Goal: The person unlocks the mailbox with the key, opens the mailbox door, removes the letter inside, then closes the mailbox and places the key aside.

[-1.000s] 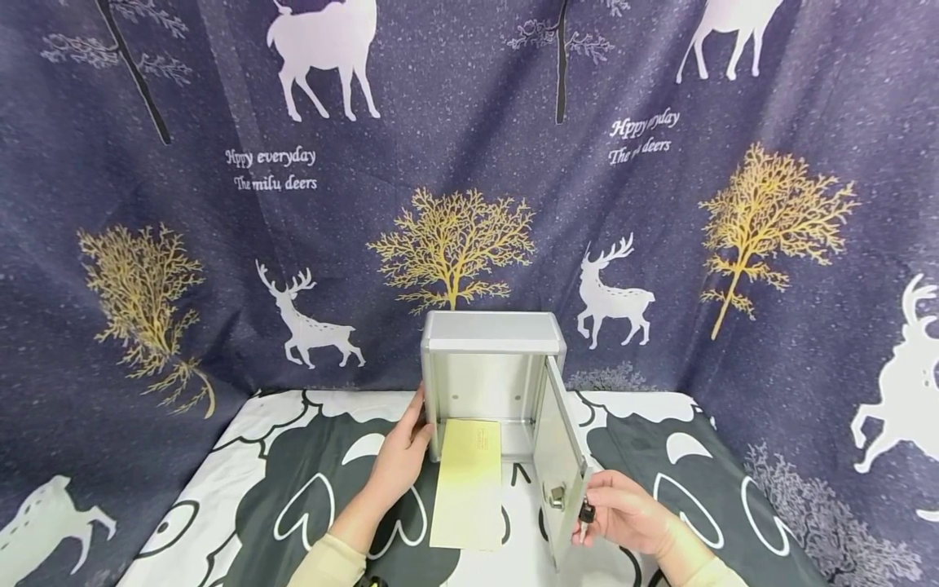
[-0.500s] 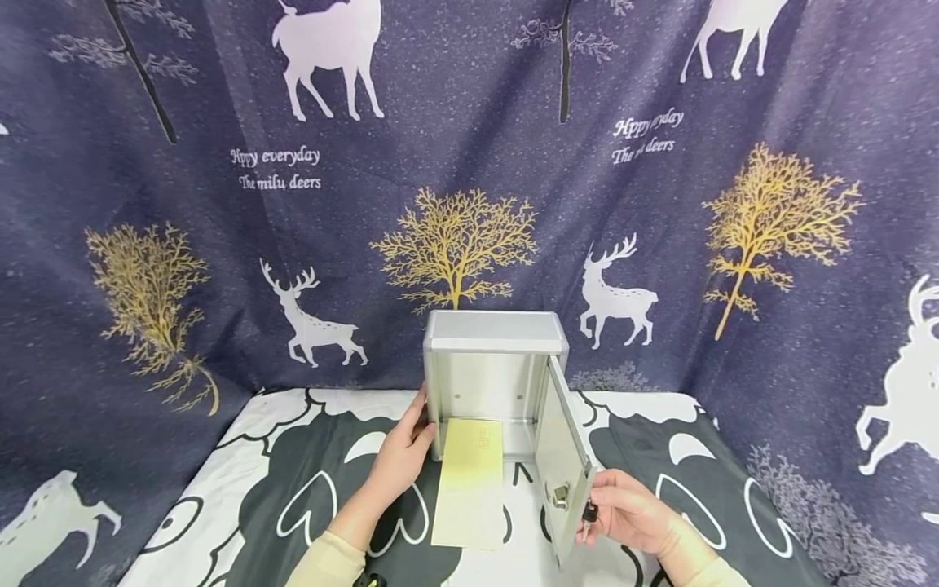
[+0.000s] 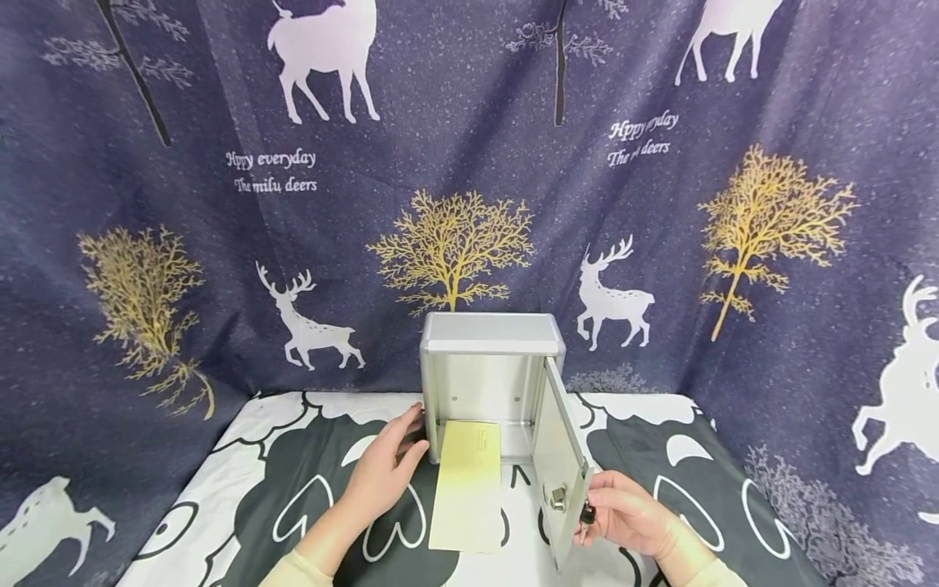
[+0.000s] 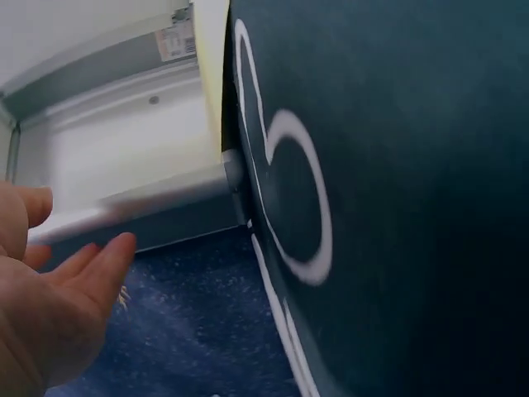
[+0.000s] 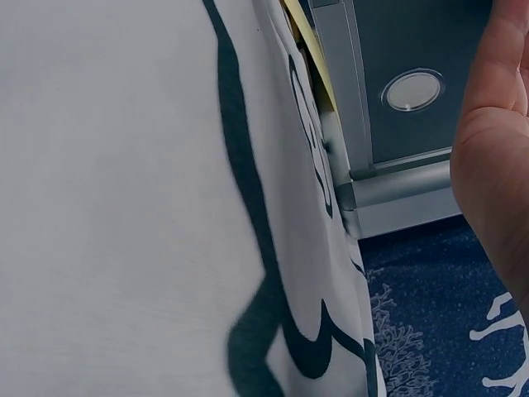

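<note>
A silver-grey metal mailbox (image 3: 491, 333) stands upright, its door (image 3: 553, 456) swung out to the right. A lock (image 3: 558, 498) sits on the door's inner face. From its outer side hangs a black-headed key (image 3: 588, 513). My right hand (image 3: 632, 515) grips the door's free edge beside the key; some fingertips are hidden, and in the right wrist view they fall outside the frame. A pale yellow envelope (image 3: 469, 489) lies partly inside, its near end sticking out. My left hand (image 3: 381, 471) is beside the mailbox's left wall, fingers loosely spread, holding nothing; in the left wrist view the fingertips (image 4: 124, 244) appear apart from the wall.
A black-and-white patterned cloth (image 3: 323, 456) covers the table. Behind hangs a dark blue curtain (image 3: 469, 147) with deer and trees. A round silver disc (image 5: 413, 90) shows on a grey panel in the right wrist view.
My left hand has let go of the mailbox's left side and drawn back a little towards the left and front. The right hand, door and envelope stay about where they were.
</note>
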`<state>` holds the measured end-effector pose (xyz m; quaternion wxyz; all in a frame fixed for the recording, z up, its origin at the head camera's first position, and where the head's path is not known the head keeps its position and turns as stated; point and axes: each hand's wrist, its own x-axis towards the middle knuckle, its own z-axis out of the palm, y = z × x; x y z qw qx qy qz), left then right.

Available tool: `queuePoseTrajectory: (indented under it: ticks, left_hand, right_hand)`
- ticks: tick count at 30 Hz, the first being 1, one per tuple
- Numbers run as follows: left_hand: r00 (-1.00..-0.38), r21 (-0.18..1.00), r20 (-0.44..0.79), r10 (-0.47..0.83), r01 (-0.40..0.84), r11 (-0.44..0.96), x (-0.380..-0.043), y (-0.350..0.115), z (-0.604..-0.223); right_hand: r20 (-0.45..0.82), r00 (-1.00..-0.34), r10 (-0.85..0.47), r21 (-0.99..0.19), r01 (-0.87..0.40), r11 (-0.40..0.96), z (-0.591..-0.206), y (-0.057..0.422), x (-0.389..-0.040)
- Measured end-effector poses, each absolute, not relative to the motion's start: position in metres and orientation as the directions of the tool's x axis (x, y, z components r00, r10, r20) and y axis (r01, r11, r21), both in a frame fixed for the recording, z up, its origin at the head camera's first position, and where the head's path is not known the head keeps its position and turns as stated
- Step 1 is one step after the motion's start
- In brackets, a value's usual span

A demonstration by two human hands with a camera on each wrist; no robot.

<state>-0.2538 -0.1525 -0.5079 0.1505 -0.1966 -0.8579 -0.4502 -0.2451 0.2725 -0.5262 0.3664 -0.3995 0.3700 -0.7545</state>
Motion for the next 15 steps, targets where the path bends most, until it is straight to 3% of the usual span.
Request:
queuePoseTrajectory:
  ticks: [7,15]
  left_hand:
    - [-0.702,0.359,0.628,0.337,0.645,0.674,-0.2439,-0.1574,-0.5019]
    - [-0.527,0.141,0.678,0.512,0.778,0.613,-0.2478,-0.1602,-0.5048]
  right_hand:
    - [0.337,-0.412,-0.846,-0.848,0.257,-0.463,-0.5266,0.273,-0.2446]
    - [0.349,-0.412,-0.842,-0.852,0.234,-0.468,-0.5275,0.2726,-0.2456]
